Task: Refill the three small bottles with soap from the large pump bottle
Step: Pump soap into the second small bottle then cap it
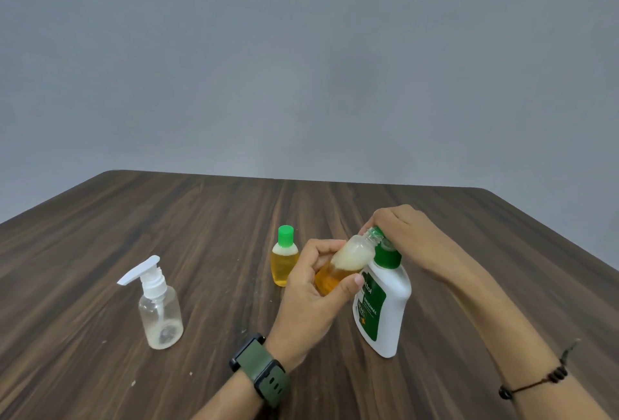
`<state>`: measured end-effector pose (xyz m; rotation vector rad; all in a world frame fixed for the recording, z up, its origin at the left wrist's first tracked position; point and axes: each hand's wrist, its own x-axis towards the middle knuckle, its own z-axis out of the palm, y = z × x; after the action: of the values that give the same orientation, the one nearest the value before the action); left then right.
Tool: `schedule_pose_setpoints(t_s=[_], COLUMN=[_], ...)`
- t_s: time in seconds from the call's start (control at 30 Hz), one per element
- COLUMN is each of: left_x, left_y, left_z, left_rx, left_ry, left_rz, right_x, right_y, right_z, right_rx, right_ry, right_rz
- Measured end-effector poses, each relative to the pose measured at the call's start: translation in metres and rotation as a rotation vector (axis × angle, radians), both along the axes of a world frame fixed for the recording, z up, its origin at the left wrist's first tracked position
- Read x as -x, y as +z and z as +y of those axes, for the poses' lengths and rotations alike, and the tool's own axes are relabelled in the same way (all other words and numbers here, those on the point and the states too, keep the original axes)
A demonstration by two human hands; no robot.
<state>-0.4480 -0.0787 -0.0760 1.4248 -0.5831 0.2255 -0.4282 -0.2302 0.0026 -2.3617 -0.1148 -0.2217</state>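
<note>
- Left hand [315, 285] grips an uncapped small bottle [348, 262], fingers and thumb wrapped round the lower body. It is tilted, so the open threaded neck points up and right, into the pump head of the large pump bottle [385, 305].
- Likely reason for the tilt: mouth goes right at the nozzle, so the soap drops in, not on the bench [201, 235].
- Held bottle shows amber soap low and pale foam above. Judged roughly half full, fill in progress.
- Right hand [402, 228] sits on top of the pump head, fingers curled over it, and hides the nozzle. Cannot tell if it is pressing right now.
- Large pump bottle stands on the bench, leaning slightly; nothing but the right hand on top steadies it.
- Green-capped small bottle [284, 257] stands upright just behind the left hand, amber nearly to the shoulder, cap on. Judged done and parked out of the way.
- Clear spray bottle [160, 309] stands well to the left, sprayer still on, near empty with a little residue. Judged last in the queue.
- Risk: foam overflows the neck, or the nozzle misses it.
</note>
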Motion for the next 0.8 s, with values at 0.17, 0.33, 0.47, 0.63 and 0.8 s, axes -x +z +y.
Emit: schedule_pose_setpoints(t_s=[0.17,0.33,0.47,0.63,0.8], left_x=[0.0,0.0,0.001,0.0,0.002], left_y=[0.001,0.001,-0.001,0.001,0.002], left_z=[0.001,0.0,-0.001,0.0,-0.001], left_rx=[0.021,0.001,-0.011,0.013,0.005], left_ry=[0.002,-0.003,-0.002,-0.008,0.006], left_rz=[-0.003,0.008,0.01,0.012,0.013], right_x=[0.0,0.0,0.0,-0.001,0.0], right_y=[0.008,0.001,-0.005,0.008,0.008], right_z=[0.002,0.001,0.001,0.001,0.003], right_rx=[-0.013,-0.019,-0.006,-0.005,0.021], right_ry=[-0.012,-0.033,-0.021,-0.002,-0.022], right_rz=[0.029,-0.005,0.004,0.031,0.019])
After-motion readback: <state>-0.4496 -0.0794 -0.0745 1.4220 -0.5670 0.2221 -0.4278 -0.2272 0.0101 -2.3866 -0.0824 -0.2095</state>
